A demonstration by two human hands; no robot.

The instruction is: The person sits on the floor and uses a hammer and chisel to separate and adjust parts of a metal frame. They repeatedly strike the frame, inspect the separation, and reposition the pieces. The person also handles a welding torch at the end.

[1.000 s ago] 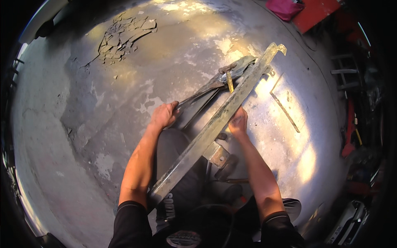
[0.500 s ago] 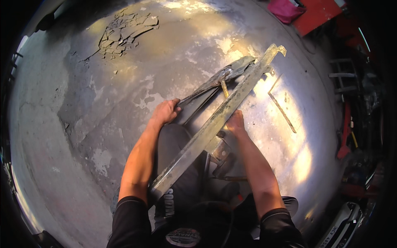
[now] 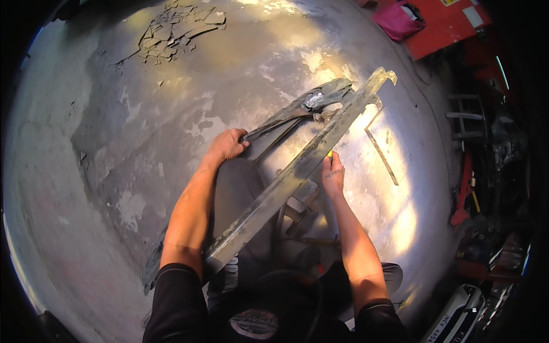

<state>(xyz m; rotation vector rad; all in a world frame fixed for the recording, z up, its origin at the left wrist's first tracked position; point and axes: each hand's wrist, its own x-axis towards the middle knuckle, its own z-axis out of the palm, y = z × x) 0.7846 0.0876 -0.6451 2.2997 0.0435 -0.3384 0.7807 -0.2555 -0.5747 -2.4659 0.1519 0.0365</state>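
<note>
A long, worn metal beam (image 3: pixel 286 180) with a hooked far end slants from my lap up to the far right. Beside it on the left runs a crumpled dark sheet-metal panel (image 3: pixel 297 108), with a shiny bare spot near its far end. My left hand (image 3: pixel 227 144) is closed around the near tip of this panel. To the right of the beam, my right hand (image 3: pixel 333 173) grips a stick-like tool with a yellow handle (image 3: pixel 330 154). The beam hides part of that tool. A brownish lump shows between panel and beam, too blurred to name.
Broken, cracked pieces (image 3: pixel 177 34) lie on the concrete floor at the far left. A thin bent strip (image 3: pixel 382 155) lies right of the beam. Along the right edge are a red cabinet (image 3: pixel 440 34), a pink bag (image 3: pixel 397 22), a metal rack (image 3: pixel 468 117) and a car bumper (image 3: pixel 457 314).
My right hand has shifted slightly right and nearer, drawing the tool back; its yellow shaft no longer shows between panel and beam. My left hand keeps its hold, and the view has shifted a little.
</note>
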